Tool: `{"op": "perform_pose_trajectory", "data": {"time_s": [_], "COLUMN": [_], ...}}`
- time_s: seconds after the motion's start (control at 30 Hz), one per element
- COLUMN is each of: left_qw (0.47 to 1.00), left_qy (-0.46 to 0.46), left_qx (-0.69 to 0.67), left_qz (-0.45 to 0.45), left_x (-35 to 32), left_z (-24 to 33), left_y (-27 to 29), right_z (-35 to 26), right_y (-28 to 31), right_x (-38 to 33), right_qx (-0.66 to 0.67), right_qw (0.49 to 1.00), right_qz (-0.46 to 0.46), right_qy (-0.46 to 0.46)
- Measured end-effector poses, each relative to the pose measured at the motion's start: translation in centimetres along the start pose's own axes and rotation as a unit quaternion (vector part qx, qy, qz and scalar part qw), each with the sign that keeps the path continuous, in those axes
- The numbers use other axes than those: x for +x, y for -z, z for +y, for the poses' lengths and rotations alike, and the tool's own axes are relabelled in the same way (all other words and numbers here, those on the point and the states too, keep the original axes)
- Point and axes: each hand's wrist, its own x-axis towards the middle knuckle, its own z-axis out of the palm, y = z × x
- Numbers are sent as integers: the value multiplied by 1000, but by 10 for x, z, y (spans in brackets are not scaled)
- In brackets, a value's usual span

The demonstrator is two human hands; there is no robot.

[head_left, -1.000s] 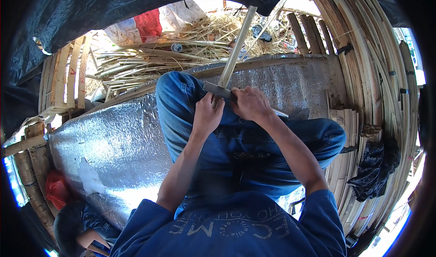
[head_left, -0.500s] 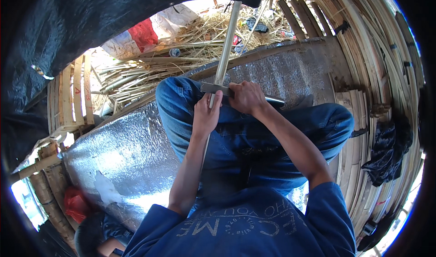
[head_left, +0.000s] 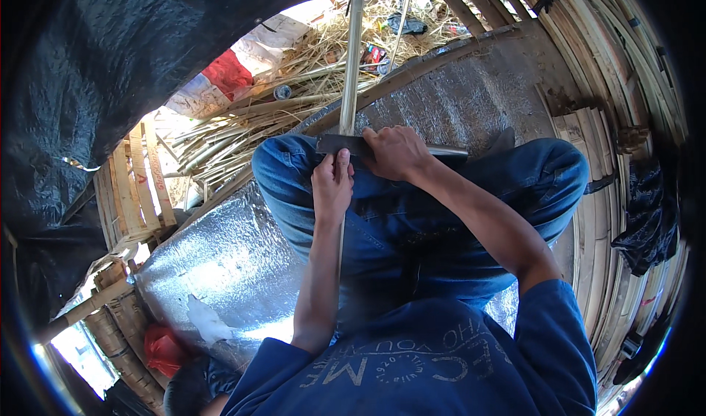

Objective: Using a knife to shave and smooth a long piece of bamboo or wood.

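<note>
Two hands are meeting at the person's raised left knee (head_left: 294,173) in the head view, the only view supplied. The left hand (head_left: 332,184) is lying over a long pale bamboo strip (head_left: 351,63), its fingers together and curled around the strip just below the blade. The right hand (head_left: 397,153) is closing its fingers tightly on the handle of a dark flat knife (head_left: 342,145), whose blade is lying crosswise against the strip, touching it. Beyond the knife the strip is running up and away from the person toward the upper edge of the picture; below the left hand a thin length of it is continuing down between the thighs. The person is sitting in blue trousers and a blue shirt on a silvery foil mat (head_left: 220,262). A heap of cut bamboo slivers and straw (head_left: 243,133) is lying past the knees. Stacked bamboo slats (head_left: 610,70) are curving along the right side, and a black plastic sheet (head_left: 110,70) is hanging at the upper left. A red cloth (head_left: 228,74) is lying near the heap.
</note>
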Motion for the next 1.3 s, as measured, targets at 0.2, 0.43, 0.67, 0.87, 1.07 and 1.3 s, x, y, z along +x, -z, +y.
{"op": "perform_pose_trajectory", "data": {"time_s": [0.2,0.43,0.67,0.87,1.07,1.3], "left_qw": [1000,1000,998,994,994,993], "left_qy": [8,-12,-18,-58,-51,-59], "left_qx": [8,-15,60,88,89,97], "left_qz": [8,-24,7,30,35,41], "left_x": [-1,-3,1,4,4,2], "left_z": [4,-6,-1,-8,-6,-3], "left_y": [-2,4,0,-2,-2,0], "right_z": [6,4,10,4,-3,-3], "right_y": [0,10,3,0,1,-5], "right_x": [1,0,7,4,-1,-1], "right_qx": [23,45,77,47,34,27], "right_qw": [999,998,996,999,999,999], "right_qz": [36,-31,-31,-4,11,24], "right_qy": [10,15,27,-8,-35,-28]}}
